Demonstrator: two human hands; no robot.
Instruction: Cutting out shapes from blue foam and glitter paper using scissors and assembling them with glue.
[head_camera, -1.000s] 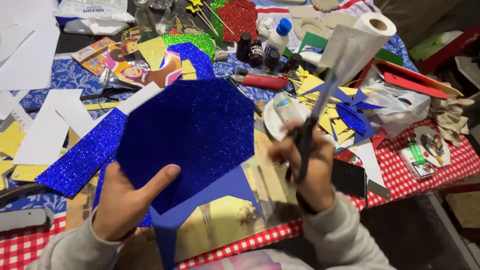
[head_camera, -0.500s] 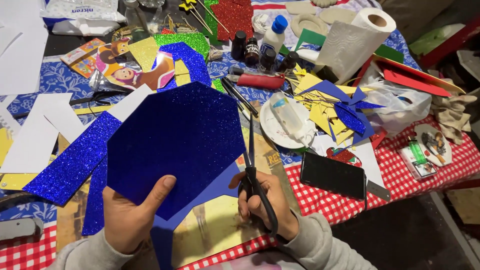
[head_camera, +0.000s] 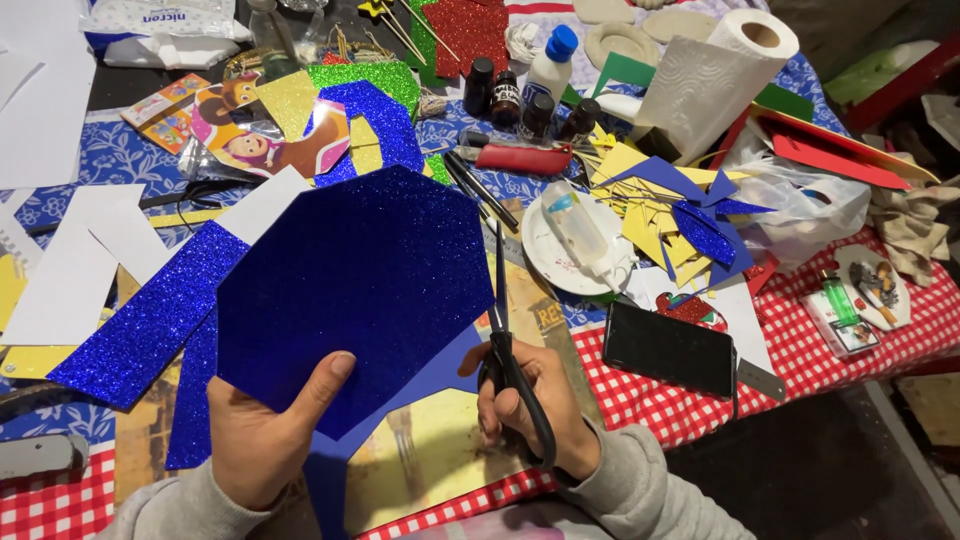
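The left hand (head_camera: 262, 440) clamps the lower edge of one dark blue glitter foam octagon sheet (head_camera: 350, 290), held tilted above the table (head_camera: 830, 350). Just right of it, the right hand (head_camera: 535, 405) grips one pair of black-handled scissors (head_camera: 505, 340), blades together, pointing away along the sheet's right edge; the right hand is nearer that edge.

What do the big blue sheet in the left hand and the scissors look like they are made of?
The blue sheet looks like glitter craft foam or card: sparkly grainy face, stiff flat edges, held by the left hand. The scissors in the right hand show thin dark blades, probably metal, and smooth black handles, likely plastic.
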